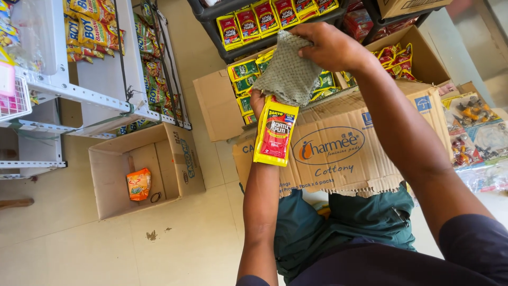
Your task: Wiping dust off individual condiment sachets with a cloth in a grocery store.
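While the left hand (pixel 257 100) pinches a yellow-red packet (pixel 275 132) hanging below its grip, the right hand (pixel 328 47) clutches a grey-green cloth (pixel 288 74) over it.

Your left hand (pixel 257 100) at frame centre grips yellow-and-red packet (pixel 275 133), packet hanging down over flattened cardboard sheet (pixel 344 151) on your lap. Your right hand (pixel 330 47), upper centre, pinches grey-green knitted cloth (pixel 288 74), cloth draped over packet top. Open box of green packets (pixel 246 85) just behind. Lower left: open cardboard box (pixel 174 164) on floor, orange packet (pixel 138 184) inside. White wire shelf (pixel 95 95) upper left.
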